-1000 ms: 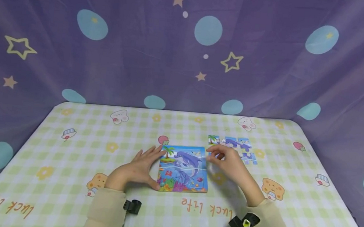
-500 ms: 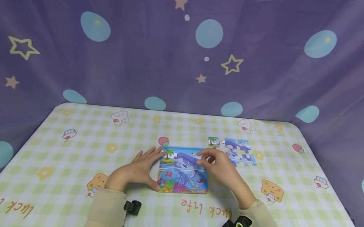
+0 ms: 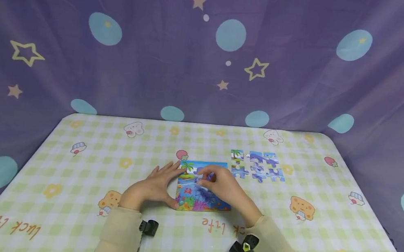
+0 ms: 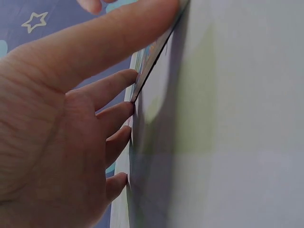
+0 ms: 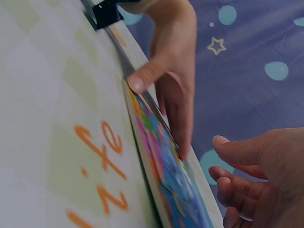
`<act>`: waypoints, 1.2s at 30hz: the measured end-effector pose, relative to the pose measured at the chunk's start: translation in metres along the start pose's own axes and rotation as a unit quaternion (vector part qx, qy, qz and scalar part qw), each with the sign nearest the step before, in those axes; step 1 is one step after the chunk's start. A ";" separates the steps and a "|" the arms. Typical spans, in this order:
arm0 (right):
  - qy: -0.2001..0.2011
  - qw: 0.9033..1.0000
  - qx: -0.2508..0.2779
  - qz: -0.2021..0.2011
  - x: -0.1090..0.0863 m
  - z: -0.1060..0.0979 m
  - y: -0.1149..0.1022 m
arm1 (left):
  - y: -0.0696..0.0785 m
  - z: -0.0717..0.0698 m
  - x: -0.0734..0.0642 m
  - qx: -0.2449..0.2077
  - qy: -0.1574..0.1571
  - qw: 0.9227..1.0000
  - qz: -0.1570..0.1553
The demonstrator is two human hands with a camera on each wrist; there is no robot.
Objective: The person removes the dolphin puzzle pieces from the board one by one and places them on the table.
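Left hand, spread, rested along the left edge of the puzzle board on the tabletop; right hand, loosely bent, nothing visibly pinched, hung above. Steady bracing was judged advisable.

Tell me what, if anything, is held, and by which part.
Nothing visibly gripped: the left hand only touches the puzzle at its left edge, and the right hand shows nothing between its parted fingertips.
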State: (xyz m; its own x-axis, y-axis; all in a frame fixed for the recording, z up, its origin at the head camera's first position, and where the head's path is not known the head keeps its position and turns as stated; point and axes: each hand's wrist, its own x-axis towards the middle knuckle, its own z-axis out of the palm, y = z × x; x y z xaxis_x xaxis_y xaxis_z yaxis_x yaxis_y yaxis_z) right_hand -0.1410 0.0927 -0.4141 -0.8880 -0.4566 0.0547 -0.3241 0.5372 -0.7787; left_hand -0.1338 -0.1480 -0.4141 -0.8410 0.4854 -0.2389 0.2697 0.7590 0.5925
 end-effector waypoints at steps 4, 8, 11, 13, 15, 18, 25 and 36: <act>-0.012 1.000 -0.009 -0.016 0.004 0.009 -0.005 | 0.001 0.000 0.001 -0.004 -0.001 1.000 0.001; -0.022 0.999 -0.019 -0.023 0.004 0.018 -0.007 | 0.001 0.001 0.003 -0.007 -0.004 1.000 0.002; -0.028 0.999 -0.023 -0.031 0.004 0.023 -0.007 | -0.001 0.002 0.003 -0.007 -0.005 1.000 0.002; -0.032 0.998 -0.030 -0.035 0.004 0.025 -0.007 | -0.002 0.002 0.003 -0.007 -0.005 1.000 0.001; -0.035 0.998 -0.038 -0.032 0.003 0.026 -0.008 | -0.002 0.002 0.003 -0.009 -0.005 1.000 0.002; -0.041 0.997 -0.061 -0.026 0.002 0.028 -0.011 | -0.002 0.001 0.002 -0.010 -0.007 1.000 0.004; -0.058 0.993 -0.103 -0.016 0.000 0.029 -0.015 | -0.001 -0.001 0.001 -0.014 -0.009 1.000 0.008; -0.068 0.988 -0.138 0.012 0.000 0.033 -0.014 | -0.002 -0.001 0.001 -0.011 -0.006 1.000 0.010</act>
State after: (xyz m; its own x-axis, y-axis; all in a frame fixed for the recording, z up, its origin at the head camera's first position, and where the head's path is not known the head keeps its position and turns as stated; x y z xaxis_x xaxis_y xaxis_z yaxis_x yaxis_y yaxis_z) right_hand -0.1256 0.0615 -0.4243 -0.8508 -0.5219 -0.0616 -0.3959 0.7136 -0.5780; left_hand -0.1356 -0.1494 -0.4142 -0.8300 0.5053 -0.2363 0.2757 0.7399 0.6137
